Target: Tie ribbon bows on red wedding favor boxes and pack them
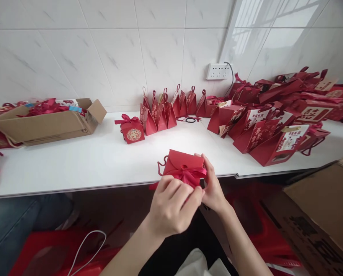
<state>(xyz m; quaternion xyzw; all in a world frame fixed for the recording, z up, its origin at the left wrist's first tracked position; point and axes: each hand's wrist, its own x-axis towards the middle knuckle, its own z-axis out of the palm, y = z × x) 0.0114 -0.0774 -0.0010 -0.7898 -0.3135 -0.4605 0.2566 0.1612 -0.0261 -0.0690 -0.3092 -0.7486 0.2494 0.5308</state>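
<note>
A small red gift box is held over the front edge of the white table, with a flap on its upper face. Across its front runs a shiny red ribbon, tied in a bow. My left hand is closed at the lower side of the bow, its fingertips on the ribbon and partly hidden. My right hand grips the right side of the box, the thumb and fingers around it. A dark red twisted cord loops out from the box's left side.
On the white table stand a finished-looking red box with a bow, several triangular red boxes, and a large pile of red boxes at right. An open carton of ribbons lies left. A brown carton stands lower right.
</note>
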